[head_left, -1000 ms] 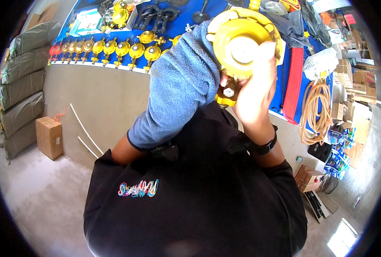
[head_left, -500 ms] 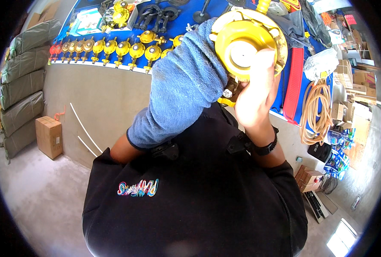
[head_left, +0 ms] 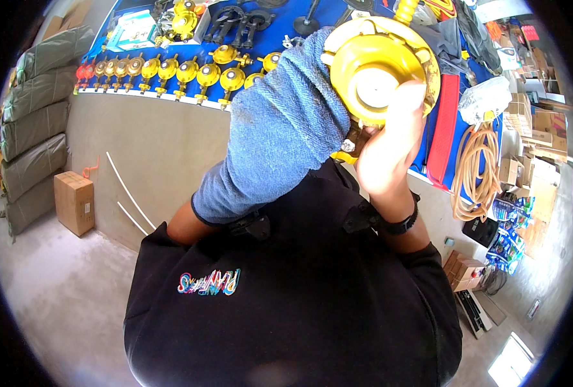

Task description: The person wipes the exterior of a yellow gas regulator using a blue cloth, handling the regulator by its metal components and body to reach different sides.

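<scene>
A large round yellow gas regulator (head_left: 357,55) is held up above the front of the blue table, its pale central opening facing me. My right hand (head_left: 393,138) grips its lower right side, with the thumb across the face and the other fingers mostly hidden behind. A blue towel (head_left: 273,129) wraps my left forearm (head_left: 182,224) and covers the whole left hand. The towel's far end presses against the regulator's left side; the fingers under it cannot be seen. Below the regulator, a small metal fitting (head_left: 348,146) shows between towel and right hand.
Along the edge of the blue table stands a row of smaller regulators (head_left: 187,72). A red strip (head_left: 442,129) and a coiled tan hose (head_left: 476,171) hang over the edge at right. Wrapped bundles (head_left: 38,122) and a carton (head_left: 74,203) stand at left.
The regulator has shifted slightly to the right and down, and my right hand and the towel-covered left hand have moved with it. Both hands keep their places against it.
</scene>
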Motion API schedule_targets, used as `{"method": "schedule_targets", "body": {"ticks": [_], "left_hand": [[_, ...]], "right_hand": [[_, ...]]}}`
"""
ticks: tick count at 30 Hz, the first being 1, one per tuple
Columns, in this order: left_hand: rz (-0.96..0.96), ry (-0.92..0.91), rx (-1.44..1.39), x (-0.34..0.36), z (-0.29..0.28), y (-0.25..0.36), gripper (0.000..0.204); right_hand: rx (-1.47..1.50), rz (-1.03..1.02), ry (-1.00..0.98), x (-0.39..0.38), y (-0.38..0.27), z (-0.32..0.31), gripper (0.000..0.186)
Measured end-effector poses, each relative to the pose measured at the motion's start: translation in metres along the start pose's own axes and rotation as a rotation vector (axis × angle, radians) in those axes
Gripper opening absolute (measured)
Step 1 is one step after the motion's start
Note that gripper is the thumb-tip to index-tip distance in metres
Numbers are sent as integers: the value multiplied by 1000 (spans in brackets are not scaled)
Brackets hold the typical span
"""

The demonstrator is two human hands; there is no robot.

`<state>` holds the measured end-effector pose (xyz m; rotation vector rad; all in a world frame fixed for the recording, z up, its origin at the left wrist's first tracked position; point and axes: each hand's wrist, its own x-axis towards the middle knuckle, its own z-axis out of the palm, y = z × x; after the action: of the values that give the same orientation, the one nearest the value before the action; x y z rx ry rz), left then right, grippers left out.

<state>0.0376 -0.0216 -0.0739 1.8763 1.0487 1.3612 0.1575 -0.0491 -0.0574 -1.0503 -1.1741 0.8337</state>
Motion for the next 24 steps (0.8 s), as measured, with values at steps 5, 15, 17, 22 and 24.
{"method": "schedule_targets", "body": {"ticks": [5,15,17,22,24], "left_hand": [[-277,-120,-74,-1,-4,-3,50],[46,-99,256,3,6,-13,46],[174,-54,221,3,9,-22,47],[-65,-155,85,4,0,-21,60],[-81,-196,13,9,-1,-18,63]], "right_hand": [[-57,-36,-48,5,-3,1,47],[46,130,42,14,9,-2,56],[54,157,72,15,11,-3,60],[242,437,108,20,1,-1,72],[320,495,152,25,-1,-2,75]]}}
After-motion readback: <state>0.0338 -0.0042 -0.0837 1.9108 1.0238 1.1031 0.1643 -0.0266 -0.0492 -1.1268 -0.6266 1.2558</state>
